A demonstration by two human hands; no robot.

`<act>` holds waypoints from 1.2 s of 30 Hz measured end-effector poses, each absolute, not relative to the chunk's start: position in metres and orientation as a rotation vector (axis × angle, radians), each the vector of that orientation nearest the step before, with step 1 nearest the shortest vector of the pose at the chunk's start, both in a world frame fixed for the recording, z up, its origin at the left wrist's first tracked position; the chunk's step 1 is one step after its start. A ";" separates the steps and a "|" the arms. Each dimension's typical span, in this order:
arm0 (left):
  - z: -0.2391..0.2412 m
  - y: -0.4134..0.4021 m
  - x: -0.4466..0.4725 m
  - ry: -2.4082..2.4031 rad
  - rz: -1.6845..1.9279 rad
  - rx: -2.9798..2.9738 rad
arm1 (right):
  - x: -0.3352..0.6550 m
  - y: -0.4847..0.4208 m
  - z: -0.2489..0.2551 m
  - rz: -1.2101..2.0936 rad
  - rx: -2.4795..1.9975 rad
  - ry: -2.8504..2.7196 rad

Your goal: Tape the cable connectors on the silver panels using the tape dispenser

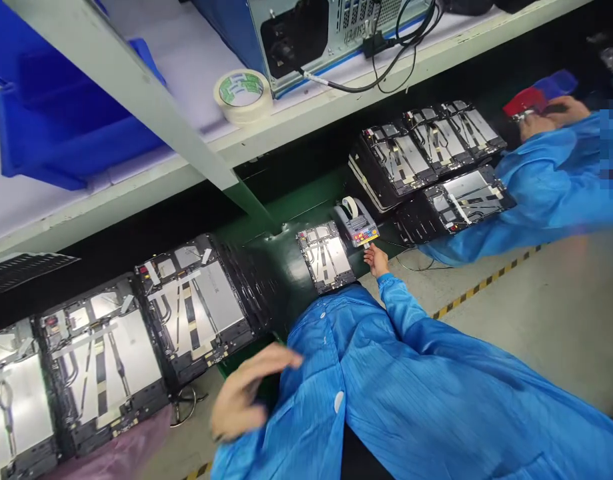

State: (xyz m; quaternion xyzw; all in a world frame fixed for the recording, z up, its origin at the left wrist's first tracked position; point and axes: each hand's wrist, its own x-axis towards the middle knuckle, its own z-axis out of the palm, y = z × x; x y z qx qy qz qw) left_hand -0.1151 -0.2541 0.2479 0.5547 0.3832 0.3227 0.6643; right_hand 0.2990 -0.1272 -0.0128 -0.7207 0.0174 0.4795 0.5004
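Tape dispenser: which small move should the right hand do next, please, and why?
Probably draw the right hand gently away from the tape dispenser. Its fingers appear to pinch a pale strip at the dispenser's front edge, so a slow pull seems sensible. The left hand, blurred, is well apart from the dispenser.

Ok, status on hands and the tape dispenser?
Right fingers at front of tape dispenser, grip unclear. Left hand open, blurred, beside blue coat. Dispenser on green bench; opened device alongside, not in between.
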 end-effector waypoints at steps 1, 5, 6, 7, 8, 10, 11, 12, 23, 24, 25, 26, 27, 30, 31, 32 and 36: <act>0.236 -0.246 -0.095 0.837 0.688 1.245 | 0.300 -0.125 -0.015 1.165 -1.728 0.044; 0.183 -0.205 -0.030 0.997 0.651 1.103 | 0.303 -0.122 -0.023 1.170 -1.691 0.068; 0.171 -0.197 -0.022 1.028 0.667 1.074 | 0.304 -0.123 -0.025 1.168 -1.684 0.076; 0.160 -0.191 -0.017 1.056 0.681 1.051 | 0.305 -0.123 -0.027 1.163 -1.678 0.085; 0.150 -0.186 -0.014 1.084 0.693 1.035 | 0.306 -0.124 -0.029 1.155 -1.676 0.096; 0.133 -0.180 -0.011 1.165 0.724 1.017 | 0.308 -0.128 -0.033 1.120 -1.681 0.131; 0.125 -0.178 -0.010 1.215 0.746 1.010 | 0.309 -0.130 -0.034 1.095 -1.687 0.154; 0.117 -0.175 -0.008 1.266 0.771 1.005 | 0.309 -0.132 -0.035 1.071 -1.688 0.176; 0.052 -0.129 0.032 1.611 0.946 1.498 | 0.295 -0.122 -0.044 1.053 -1.567 0.301; 0.049 -0.125 0.035 1.629 0.948 1.540 | 0.294 -0.120 -0.043 1.056 -1.559 0.309; 0.047 -0.122 0.038 1.652 0.945 1.573 | 0.293 -0.120 -0.043 1.060 -1.552 0.315; 0.046 -0.119 0.041 1.677 0.938 1.600 | 0.293 -0.119 -0.042 1.064 -1.546 0.318; 0.045 -0.116 0.043 1.702 0.924 1.622 | 0.293 -0.120 -0.042 1.066 -1.543 0.318; 0.045 -0.106 0.050 1.773 0.846 1.673 | 0.295 -0.120 -0.042 1.062 -1.557 0.313; 0.046 -0.103 0.053 1.800 0.805 1.688 | 0.295 -0.120 -0.043 1.058 -1.569 0.310; 0.047 -0.099 0.058 1.831 0.760 1.701 | 0.295 -0.120 -0.043 1.053 -1.584 0.308; 0.050 -0.081 0.092 1.958 0.552 1.778 | 0.295 -0.114 -0.045 1.027 -1.657 0.288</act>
